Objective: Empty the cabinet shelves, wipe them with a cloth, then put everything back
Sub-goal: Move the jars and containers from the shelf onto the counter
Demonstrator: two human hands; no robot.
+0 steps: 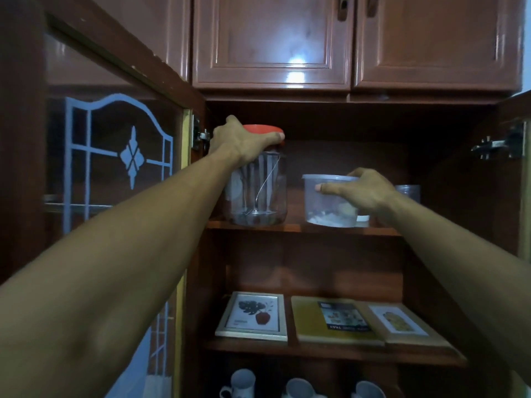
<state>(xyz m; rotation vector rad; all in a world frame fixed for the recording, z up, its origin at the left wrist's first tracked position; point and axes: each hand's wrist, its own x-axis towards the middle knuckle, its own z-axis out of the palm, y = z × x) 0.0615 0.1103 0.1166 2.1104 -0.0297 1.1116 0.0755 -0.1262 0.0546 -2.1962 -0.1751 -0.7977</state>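
Note:
A tall clear jar [258, 193] with a red lid [263, 129] stands at the left of the top shelf [296, 227]. My left hand [241, 140] grips it round the lid from above. To its right sits a round clear plastic tub [330, 208] with some white bits inside. My right hand [365, 191] holds the tub by its rim, thumb across the front. A small clear container [408, 192] stands behind my right hand, partly hidden.
The middle shelf holds a framed picture [253, 315], a yellow book [336, 318] and a second frame [402, 321]. White mugs [242, 383] stand on the shelf below. The glass door [115, 168] hangs open at left; another door's hinge [494, 145] shows at right. Closed cupboards [273, 41] are above.

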